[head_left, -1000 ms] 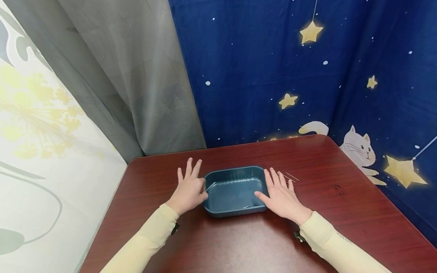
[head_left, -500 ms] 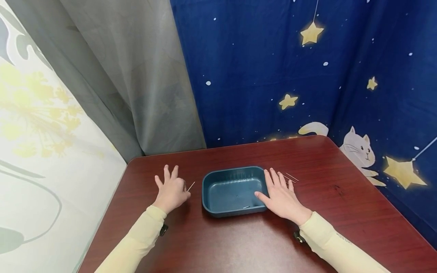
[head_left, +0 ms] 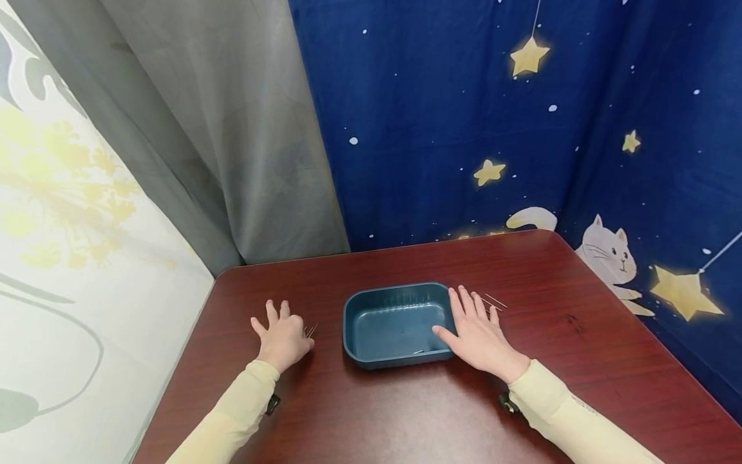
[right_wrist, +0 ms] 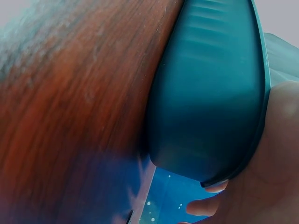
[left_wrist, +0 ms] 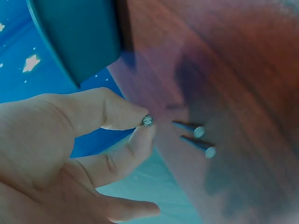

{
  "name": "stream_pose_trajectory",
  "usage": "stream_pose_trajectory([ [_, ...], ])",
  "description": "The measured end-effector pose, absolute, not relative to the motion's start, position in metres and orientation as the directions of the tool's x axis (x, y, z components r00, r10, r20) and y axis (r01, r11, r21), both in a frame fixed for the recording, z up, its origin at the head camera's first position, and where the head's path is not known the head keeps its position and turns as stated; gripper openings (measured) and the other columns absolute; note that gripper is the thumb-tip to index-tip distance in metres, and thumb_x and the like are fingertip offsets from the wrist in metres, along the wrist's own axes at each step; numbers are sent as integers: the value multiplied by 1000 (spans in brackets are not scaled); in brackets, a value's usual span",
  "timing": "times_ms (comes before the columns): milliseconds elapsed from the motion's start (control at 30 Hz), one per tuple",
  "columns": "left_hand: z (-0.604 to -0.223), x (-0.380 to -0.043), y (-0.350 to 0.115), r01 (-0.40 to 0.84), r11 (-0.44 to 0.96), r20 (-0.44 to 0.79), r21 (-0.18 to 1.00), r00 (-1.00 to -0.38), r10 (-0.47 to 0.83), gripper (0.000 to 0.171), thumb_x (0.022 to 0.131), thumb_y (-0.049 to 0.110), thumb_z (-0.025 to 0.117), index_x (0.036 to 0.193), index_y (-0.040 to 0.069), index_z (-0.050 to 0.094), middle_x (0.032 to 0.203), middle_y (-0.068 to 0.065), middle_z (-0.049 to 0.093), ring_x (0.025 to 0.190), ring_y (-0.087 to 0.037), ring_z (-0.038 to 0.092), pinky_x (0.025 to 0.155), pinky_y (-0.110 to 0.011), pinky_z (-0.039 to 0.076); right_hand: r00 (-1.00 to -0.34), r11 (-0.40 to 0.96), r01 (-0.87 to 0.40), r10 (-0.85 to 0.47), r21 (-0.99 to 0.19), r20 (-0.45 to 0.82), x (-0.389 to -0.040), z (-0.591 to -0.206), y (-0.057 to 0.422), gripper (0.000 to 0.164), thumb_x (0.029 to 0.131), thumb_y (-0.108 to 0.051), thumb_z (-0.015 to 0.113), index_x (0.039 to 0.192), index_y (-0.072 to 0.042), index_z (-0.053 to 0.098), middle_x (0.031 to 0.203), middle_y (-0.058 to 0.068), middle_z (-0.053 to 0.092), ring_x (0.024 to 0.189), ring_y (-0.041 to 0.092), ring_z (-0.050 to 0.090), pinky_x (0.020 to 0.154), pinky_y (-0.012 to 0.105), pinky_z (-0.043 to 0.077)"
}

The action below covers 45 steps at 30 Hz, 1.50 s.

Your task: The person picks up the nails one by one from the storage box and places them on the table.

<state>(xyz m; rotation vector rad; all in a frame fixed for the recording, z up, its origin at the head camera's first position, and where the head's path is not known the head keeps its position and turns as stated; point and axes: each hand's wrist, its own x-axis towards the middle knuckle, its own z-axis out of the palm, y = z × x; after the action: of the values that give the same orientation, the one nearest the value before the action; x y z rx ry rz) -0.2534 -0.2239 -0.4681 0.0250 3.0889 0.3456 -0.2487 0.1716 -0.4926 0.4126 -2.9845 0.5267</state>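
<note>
Left of the blue plastic tray (head_left: 400,357), my left hand (head_left: 282,341) pinches a nail between thumb and index finger, the other fingers spread. In the left wrist view the round head of that nail (left_wrist: 147,121) shows at the fingertips. Beside it, two nails (left_wrist: 204,142) are on the table, heads toward the camera. My right hand (head_left: 480,332) rests on the tray's right rim with fingers straight; the right wrist view shows the palm against the tray wall (right_wrist: 210,98). A small shiny piece (head_left: 418,352) lies in the tray near its front wall.
Thin nails (head_left: 496,301) lie on the dark red wooden table (head_left: 400,412) just beyond my right fingers. A grey curtain (head_left: 272,161) and a blue star-patterned curtain (head_left: 429,129) hang behind the table's far edge.
My left hand has moved left and toward me from the tray's left rim, keeping a nail pinched, to beside the nails on the table. The right hand and tray stay put.
</note>
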Motion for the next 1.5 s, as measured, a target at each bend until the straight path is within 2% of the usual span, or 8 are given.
stream_pose_trajectory([
  [267,-482,-254,-222,17,983,-25,184,-999,22,15,79,23,82,73,14,72,155,-37,25,145,-58,0,101,-81,-2,-962,904,-272,-246,-330,120,-249,-494,171,97,94,-65,55,161,-5,17,165,20,16,147,47,15,106,77,14],
  [567,-489,-257,-223,10,987,-24,161,-1000,14,13,78,24,82,79,13,75,153,-37,28,144,-59,4,101,-81,0,-962,903,-272,-245,-333,120,-248,-492,171,96,95,-63,56,161,-5,18,165,21,16,147,47,15,106,77,13],
  [833,-485,-257,-223,18,988,-18,152,-1000,21,17,79,25,82,72,15,71,153,-38,27,143,-60,5,101,-81,-1,-961,907,-274,-247,-320,123,-249,-490,171,97,94,-65,54,161,-5,17,165,21,17,147,47,16,106,76,14],
  [933,-480,-257,-222,32,988,23,151,-999,28,17,79,25,82,80,10,74,152,-38,30,142,-60,8,101,-82,1,-961,908,-274,-247,-319,123,-249,-490,171,97,95,-66,53,161,-5,17,165,21,17,147,47,16,106,76,14],
  [1167,-462,-258,-215,79,983,147,163,-988,55,30,83,27,78,101,3,75,148,-35,35,140,-58,16,100,-81,10,-961,906,-276,-249,-320,123,-249,-490,172,98,94,-69,50,161,-5,17,165,21,17,147,47,16,106,77,14],
  [1333,-454,-256,-200,134,974,229,180,-969,91,42,85,28,77,118,3,72,149,-33,37,141,-56,20,102,-77,20,-961,907,-277,-251,-318,120,-250,-492,172,98,94,-67,51,161,-5,17,164,21,17,147,47,16,106,77,15],
  [1500,-452,-257,-182,228,953,349,199,-925,148,41,84,33,80,118,10,74,147,-30,42,139,-52,27,101,-72,32,-961,906,-275,-249,-322,119,-249,-492,171,97,95,-64,54,161,-5,17,164,21,17,147,47,16,106,77,14],
])
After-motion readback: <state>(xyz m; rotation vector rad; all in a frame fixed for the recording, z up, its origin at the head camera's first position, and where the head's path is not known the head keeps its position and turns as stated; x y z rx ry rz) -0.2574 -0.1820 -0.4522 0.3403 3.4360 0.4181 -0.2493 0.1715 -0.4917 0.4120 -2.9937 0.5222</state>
